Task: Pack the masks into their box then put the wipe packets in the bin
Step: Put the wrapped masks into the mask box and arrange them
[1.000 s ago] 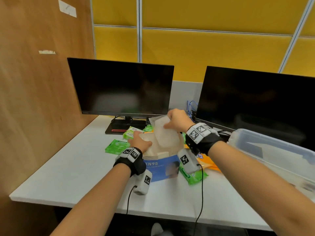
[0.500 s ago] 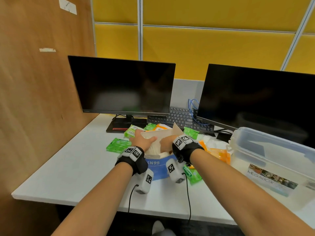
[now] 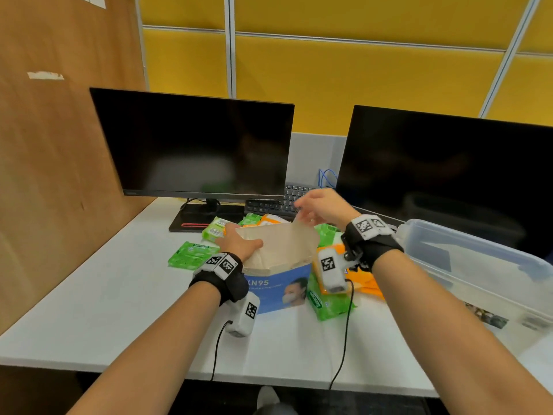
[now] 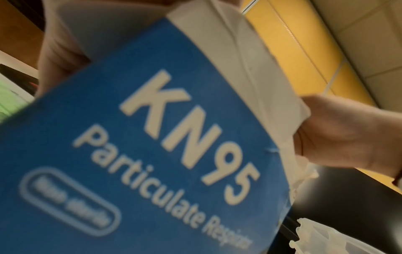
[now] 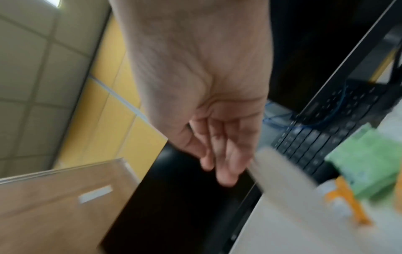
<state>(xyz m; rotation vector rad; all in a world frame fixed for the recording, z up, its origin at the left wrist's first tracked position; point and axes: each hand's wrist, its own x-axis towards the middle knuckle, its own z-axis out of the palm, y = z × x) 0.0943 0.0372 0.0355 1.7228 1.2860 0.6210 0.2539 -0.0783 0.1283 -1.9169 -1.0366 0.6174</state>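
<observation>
The blue KN95 mask box (image 3: 276,287) stands open on the white desk; its front fills the left wrist view (image 4: 152,146). My left hand (image 3: 239,244) grips the box's left rim, thumb over the edge. My right hand (image 3: 318,206) is raised over the far side and pinches the tip of the upright box flap (image 3: 294,235); the right wrist view shows this hand's fingers (image 5: 224,154) nearly straight beside the blurred flap. What lies inside the box is hidden. Green wipe packets (image 3: 191,254) (image 3: 327,301) and orange ones (image 3: 363,280) lie around the box. The clear bin (image 3: 466,244) stands at the right.
Two dark monitors (image 3: 194,145) (image 3: 449,175) stand at the back with a keyboard (image 3: 269,203) between them. A wooden partition (image 3: 59,145) walls off the left side. Wrist camera cables hang over the desk's front edge (image 3: 269,375).
My right hand pushed a wrapped mask down into the box, then rose out and took the far flap's tip. The left hand has stayed on the box's left rim.
</observation>
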